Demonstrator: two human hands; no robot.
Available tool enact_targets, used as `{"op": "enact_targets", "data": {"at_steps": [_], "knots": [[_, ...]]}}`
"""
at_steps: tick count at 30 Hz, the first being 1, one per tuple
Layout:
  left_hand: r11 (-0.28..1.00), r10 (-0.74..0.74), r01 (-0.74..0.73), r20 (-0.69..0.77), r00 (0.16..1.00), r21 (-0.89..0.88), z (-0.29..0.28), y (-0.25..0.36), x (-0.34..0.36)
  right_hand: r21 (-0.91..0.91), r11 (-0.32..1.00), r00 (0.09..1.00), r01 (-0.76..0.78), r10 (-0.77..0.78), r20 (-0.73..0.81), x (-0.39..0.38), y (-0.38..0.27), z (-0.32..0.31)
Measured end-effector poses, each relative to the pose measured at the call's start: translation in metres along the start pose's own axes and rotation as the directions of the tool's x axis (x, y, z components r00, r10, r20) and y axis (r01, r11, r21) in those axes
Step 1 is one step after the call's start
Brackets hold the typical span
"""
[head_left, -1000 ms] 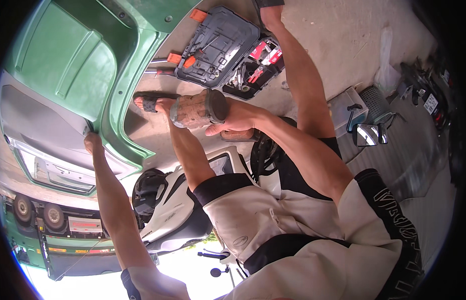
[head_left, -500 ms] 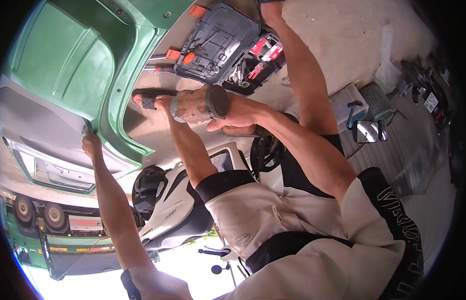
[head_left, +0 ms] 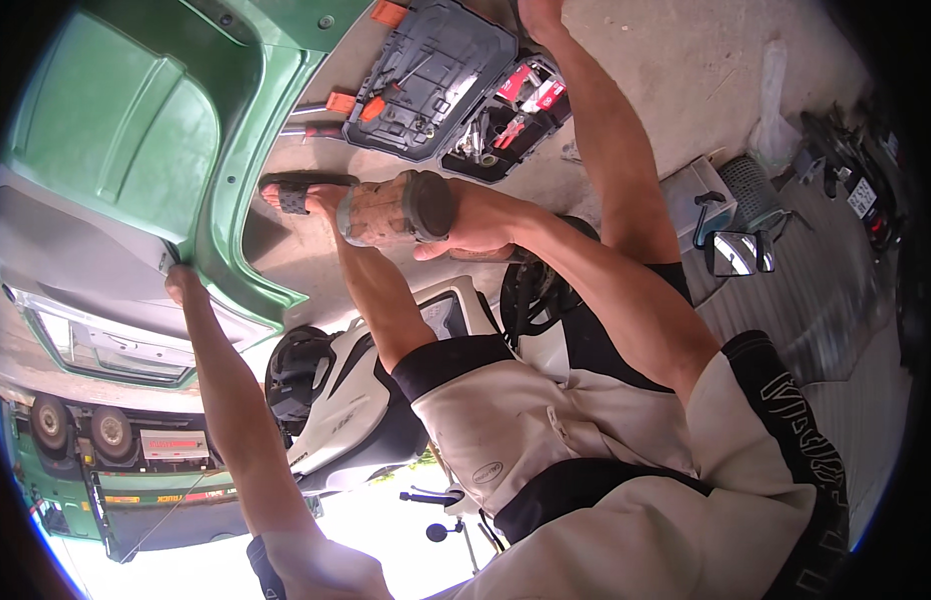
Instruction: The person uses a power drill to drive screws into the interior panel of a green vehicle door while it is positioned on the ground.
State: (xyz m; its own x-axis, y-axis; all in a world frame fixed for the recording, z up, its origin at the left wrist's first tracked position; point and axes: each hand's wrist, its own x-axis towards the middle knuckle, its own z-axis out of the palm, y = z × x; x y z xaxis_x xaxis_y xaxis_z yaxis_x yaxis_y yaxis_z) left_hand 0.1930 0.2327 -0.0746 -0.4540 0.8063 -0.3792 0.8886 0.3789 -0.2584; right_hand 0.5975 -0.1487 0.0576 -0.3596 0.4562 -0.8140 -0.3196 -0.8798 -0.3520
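The right hand (head_left: 478,214) appears to grasp a stout brown-and-grey cylinder (head_left: 384,210), perhaps a mallet head, near its dark round end; the thumb lies below and the fingers are hidden behind it. The left hand (head_left: 181,287) is curled against the lower right corner of a grey panel (head_left: 81,215) where it meets green vehicle bodywork (head_left: 116,120); whether the fingers hook around that edge, I cannot tell. The cylinder overlaps the lower leg in this view, its left end just beside the sandaled foot (head_left: 311,196). Were the grip to slip on so thick a body, it could drop onto that foot. If the left hand is what steadies the panel, a lapse there might let the panel shift or pinch the fingertips. An unfolded toolbox (head_left: 436,95) lies on the concrete floor (head_left: 666,60) beyond the bodywork's right edge, with an orange-handled screwdriver (head_left: 374,108) in its left half and red pliers (head_left: 509,134) in its right; a careless foot could scatter them. The white motorbike (head_left: 361,405) near the left leg risks scuffs from a wide swing.
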Motion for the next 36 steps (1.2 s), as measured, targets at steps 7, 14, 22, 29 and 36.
{"op": "enact_targets", "data": {"at_steps": [7, 14, 22, 29, 36], "knots": [[0.978, 0.089, -0.083, -0.024, 0.996, 0.193, -0.017, -0.025, 0.074, 0.044, 0.999, 1.000, 0.025, -0.025, 0.010, 0.002, -0.009, 0.001], [0.954, -0.120, 0.170, 0.206, 0.971, -0.248, -0.019, 0.001, 0.052, -0.095, 0.983, 0.986, 0.155, -0.160, -0.052, 0.009, 0.014, 0.005], [0.963, 0.039, -0.028, -0.035, 0.999, 0.269, -0.010, -0.029, 0.011, 0.013, 1.000, 1.000, 0.007, -0.007, -0.024, 0.010, 0.026, 0.003], [0.952, -0.034, 0.129, 0.322, 0.946, -0.279, -0.057, -0.129, -0.004, -0.030, 0.999, 0.997, 0.031, -0.033, -0.068, 0.032, 0.060, 0.025], [0.599, 0.309, -0.049, 0.174, 0.935, -0.800, -0.091, -0.016, -0.044, -0.089, 0.996, 0.996, -0.026, 0.018, -0.087, 0.028, 0.061, 0.015]]}}
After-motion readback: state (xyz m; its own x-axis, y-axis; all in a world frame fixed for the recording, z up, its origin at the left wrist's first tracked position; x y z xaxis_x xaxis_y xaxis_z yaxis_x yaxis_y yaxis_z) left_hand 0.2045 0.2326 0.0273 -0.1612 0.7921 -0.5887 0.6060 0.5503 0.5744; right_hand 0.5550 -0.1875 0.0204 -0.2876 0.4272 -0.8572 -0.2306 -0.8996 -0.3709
